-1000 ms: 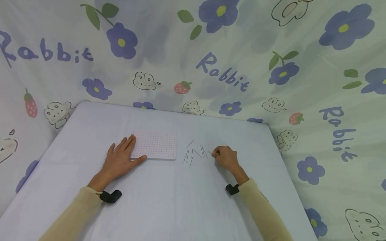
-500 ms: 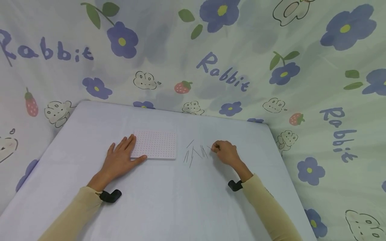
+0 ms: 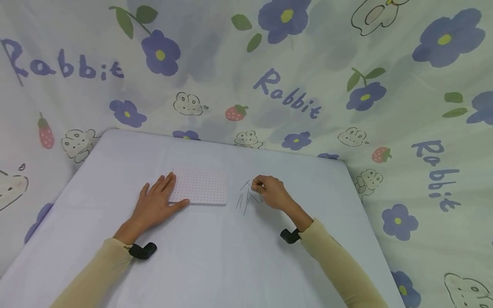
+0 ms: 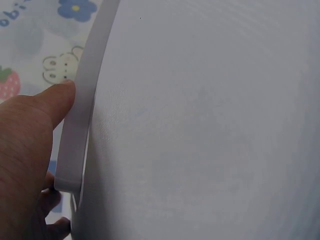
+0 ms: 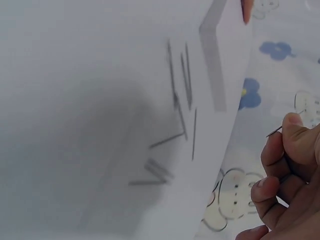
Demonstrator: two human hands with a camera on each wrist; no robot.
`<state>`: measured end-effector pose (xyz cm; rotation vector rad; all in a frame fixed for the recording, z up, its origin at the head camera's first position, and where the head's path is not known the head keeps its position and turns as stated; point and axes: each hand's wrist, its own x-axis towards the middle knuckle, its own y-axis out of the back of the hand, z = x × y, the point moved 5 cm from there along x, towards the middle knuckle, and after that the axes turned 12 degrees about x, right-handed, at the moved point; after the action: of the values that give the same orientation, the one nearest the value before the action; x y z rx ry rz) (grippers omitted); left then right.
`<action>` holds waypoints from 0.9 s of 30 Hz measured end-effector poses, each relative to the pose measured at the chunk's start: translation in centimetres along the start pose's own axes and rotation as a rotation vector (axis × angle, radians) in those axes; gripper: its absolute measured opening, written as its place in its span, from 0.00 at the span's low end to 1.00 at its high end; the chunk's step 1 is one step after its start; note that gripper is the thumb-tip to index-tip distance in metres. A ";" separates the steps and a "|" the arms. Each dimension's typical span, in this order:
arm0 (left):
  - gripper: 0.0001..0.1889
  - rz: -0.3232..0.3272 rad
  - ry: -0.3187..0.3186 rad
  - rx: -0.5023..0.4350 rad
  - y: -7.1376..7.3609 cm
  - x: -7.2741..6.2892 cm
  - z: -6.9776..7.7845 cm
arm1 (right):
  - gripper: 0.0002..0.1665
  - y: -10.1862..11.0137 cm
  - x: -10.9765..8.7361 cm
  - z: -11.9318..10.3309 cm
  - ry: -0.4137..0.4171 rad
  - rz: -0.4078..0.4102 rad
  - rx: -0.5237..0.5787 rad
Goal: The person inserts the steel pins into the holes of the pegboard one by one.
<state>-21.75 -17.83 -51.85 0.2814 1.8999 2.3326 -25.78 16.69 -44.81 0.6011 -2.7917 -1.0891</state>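
Observation:
My left hand (image 3: 154, 203) lies with spread, straight fingers on the left end of a white board (image 3: 200, 186) dotted with small marks in rows. In the left wrist view its thumb (image 4: 62, 95) touches the board's side wall (image 4: 75, 135). My right hand (image 3: 271, 192) is raised above the table to the right of the board. Between its thumb and index finger it pinches a thin needle (image 5: 274, 132), mostly hidden by the fingers. Below lie several loose dark needles (image 5: 194, 135), pointing different ways; in the head view the hand covers some of them.
The table (image 3: 200, 256) has a smooth white cover and a rounded far edge. Behind and beside it hangs a curtain (image 3: 215, 72) printed with flowers, rabbits and strawberries. Each wrist carries a small black camera (image 3: 143, 251).
My right hand has moved left with the pinched needle, from beside the loose needles to over the right-hand ones. The left hand and the board stay put.

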 end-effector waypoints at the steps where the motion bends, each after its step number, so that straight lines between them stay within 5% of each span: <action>1: 0.55 0.000 0.000 0.001 0.0 0.0 0.0 | 0.07 -0.3 0.2 -0.4 0.012 -0.009 0.006; 14: 0.55 -0.009 0.009 -0.002 0.2 -0.2 0.0 | 0.08 -3.7 3.5 -4.2 0.098 -0.033 0.062; 27: 0.54 -0.018 0.019 0.004 0.1 -0.2 0.0 | 0.08 -7.1 6.1 -5.7 0.154 -0.017 0.100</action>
<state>-21.53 -17.85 -51.78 0.2425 1.9070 2.3287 -27.81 5.93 -45.65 0.6887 -2.7247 -0.8702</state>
